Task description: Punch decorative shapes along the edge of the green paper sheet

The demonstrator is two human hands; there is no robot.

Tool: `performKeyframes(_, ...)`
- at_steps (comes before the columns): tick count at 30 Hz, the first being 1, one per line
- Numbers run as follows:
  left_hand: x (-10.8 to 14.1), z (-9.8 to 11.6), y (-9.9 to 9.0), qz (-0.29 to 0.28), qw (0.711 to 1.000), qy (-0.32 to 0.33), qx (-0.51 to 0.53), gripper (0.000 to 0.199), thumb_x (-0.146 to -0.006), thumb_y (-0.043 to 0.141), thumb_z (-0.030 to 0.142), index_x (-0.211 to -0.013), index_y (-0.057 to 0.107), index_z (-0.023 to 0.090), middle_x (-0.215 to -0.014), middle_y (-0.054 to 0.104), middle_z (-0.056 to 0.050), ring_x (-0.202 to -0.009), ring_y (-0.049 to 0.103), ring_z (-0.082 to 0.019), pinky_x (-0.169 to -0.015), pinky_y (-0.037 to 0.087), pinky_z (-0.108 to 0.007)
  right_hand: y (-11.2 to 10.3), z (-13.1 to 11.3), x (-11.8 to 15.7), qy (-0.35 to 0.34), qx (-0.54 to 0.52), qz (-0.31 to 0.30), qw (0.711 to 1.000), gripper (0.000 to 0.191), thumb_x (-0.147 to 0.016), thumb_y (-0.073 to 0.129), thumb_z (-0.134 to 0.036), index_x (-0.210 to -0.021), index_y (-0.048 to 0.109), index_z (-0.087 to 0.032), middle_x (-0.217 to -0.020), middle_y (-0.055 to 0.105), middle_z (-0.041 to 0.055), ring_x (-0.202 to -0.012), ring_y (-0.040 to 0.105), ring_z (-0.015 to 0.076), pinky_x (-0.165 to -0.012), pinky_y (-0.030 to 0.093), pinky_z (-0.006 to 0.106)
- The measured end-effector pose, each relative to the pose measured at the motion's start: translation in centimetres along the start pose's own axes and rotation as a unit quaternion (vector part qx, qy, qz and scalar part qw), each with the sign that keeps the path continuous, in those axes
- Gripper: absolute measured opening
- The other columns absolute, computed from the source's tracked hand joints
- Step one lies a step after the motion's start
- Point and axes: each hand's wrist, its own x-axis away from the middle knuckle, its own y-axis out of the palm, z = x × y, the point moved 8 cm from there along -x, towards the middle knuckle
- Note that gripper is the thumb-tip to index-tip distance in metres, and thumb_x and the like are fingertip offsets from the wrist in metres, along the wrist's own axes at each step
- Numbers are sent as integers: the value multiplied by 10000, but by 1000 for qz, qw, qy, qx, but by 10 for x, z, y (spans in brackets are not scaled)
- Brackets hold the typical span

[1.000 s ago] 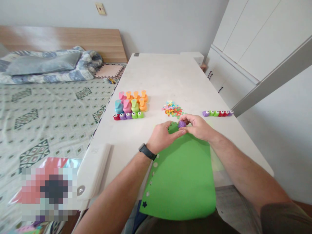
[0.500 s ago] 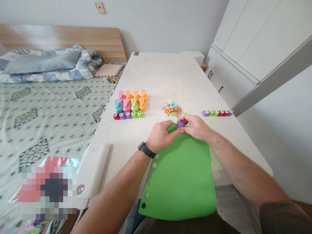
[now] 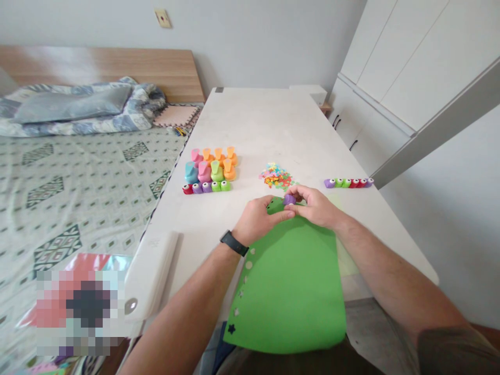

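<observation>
A green sheet of paper (image 3: pixel 292 281) hangs over the near table edge, with a row of small punched shapes down its left side. My left hand (image 3: pixel 260 219) pinches the sheet's far left edge, its thumb reaching across to the right hand. Between the fingers of my right hand (image 3: pixel 312 205) is a small purple craft punch (image 3: pixel 289 200), set at the sheet's far edge. Just beyond the hands lies a heap of colourful punched paper shapes (image 3: pixel 276 176). How far the punch is pressed cannot be seen.
Several larger craft punches (image 3: pixel 211 169) and a row of small punches (image 3: pixel 206 187) stand at the left. Another row of small punches (image 3: pixel 348 183) is at the right. A white plastic case (image 3: pixel 152 276) lies near the left edge of the white table (image 3: pixel 258 120).
The whole view has shifted slightly, the far items sitting a little lower. Both hands, the sheet and the purple punch keep nearly the same positions.
</observation>
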Motion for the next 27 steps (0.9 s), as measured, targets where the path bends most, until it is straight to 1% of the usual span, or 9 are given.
performKeyframes(3, -1, -3, 2, -5, 1000, 0, -12, 506, -809, 680, 672, -842, 666, 168, -698, 645, -8, -624, 509, -141, -558, 316, -259, -2, 1, 0, 4, -12, 13, 1000, 298, -864, 727, -403, -1072, 665, -198, -974, 691, 43, -858, 617, 186, -830, 492, 331)
performKeyframes(7, -1, -5, 0, 11, 1000, 7, -26, 412, -926, 572, 547, -751, 605, 175, -636, 584, 11, -587, 464, -128, -554, 283, -269, -6, 5, -1, 5, -45, 38, 998, 342, -909, 684, -475, -1123, 670, -208, -1025, 710, 58, -911, 637, 202, -856, 498, 340)
performKeyframes(9, -1, -4, -1, 17, 999, 9, -32, 404, -951, 534, 501, -710, 560, 179, -606, 539, 21, -573, 440, -122, -557, 267, -273, -9, 9, -1, 8, -76, 56, 996, 355, -911, 682, -498, -1123, 672, -214, -1046, 715, 59, -942, 645, 205, -875, 502, 341)
performKeyframes(13, -1, -3, 0, 15, 999, 6, -31, 388, -959, 515, 473, -703, 528, 182, -600, 508, 31, -569, 428, -117, -561, 252, -274, -13, 17, -2, 32, -127, 88, 987, 402, -907, 670, -552, -1124, 672, -213, -1041, 724, 60, -962, 656, 203, -893, 510, 341)
performKeyframes(17, 0, -3, -1, 16, 999, 1, -34, 389, -957, 512, 473, -698, 519, 182, -589, 492, 35, -561, 416, -113, -559, 240, -277, -17, 20, -2, 47, -139, 115, 983, 438, -915, 637, -596, -1105, 683, -205, -1021, 739, 69, -917, 656, 192, -881, 512, 340)
performKeyframes(24, 0, -3, -2, 21, 999, 6, -35, 378, -956, 513, 458, -701, 517, 179, -587, 488, 40, -557, 406, -107, -564, 241, -275, -22, 26, -4, 59, -158, 129, 977, 479, -942, 563, -640, -1051, 713, -199, -1019, 758, 81, -868, 658, 184, -809, 494, 323)
performKeyframes(27, 0, -4, 0, 21, 999, 10, -32, 374, -963, 509, 455, -715, 528, 176, -598, 500, 41, -566, 414, -105, -570, 253, -269, -25, 29, -5, 66, -149, 137, 977, 459, -930, 593, -627, -1032, 728, -201, -986, 751, 68, -863, 649, 178, -784, 476, 307)
